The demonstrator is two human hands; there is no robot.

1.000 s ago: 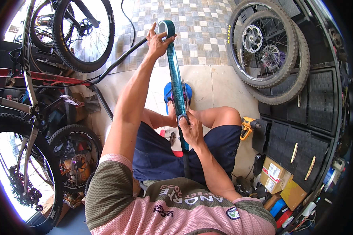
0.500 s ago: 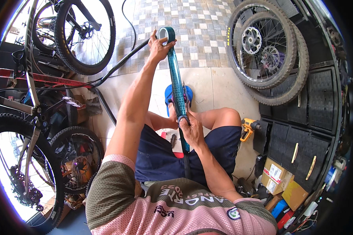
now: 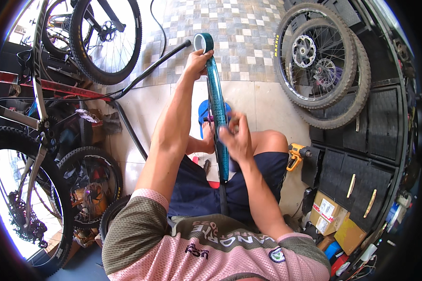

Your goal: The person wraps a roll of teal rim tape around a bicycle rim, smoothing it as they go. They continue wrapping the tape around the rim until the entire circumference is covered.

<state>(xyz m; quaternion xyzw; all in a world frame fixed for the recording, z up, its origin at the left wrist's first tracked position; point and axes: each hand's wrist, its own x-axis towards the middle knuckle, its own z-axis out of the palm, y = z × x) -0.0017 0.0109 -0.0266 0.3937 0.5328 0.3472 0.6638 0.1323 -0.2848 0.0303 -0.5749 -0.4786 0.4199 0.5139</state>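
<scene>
You were in a bike workshop. Two loose wheels [image 3: 314,54] with metal brake discs [image 3: 304,44] sat on your right, near a yellow power tool [image 3: 295,157]. Bikes [image 3: 38,93] and more wheels [image 3: 109,33] were packed in on your left.

A pink and olive jersey [image 3: 229,263] tops navy shorts [image 3: 188,191].

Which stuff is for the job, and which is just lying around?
In use:
- teal tape roll, gripped by the left hand
- teal strip, right hand beside it

Probably just lying around:
- yellow power tool
- stacked wheels
- cardboard box
</scene>
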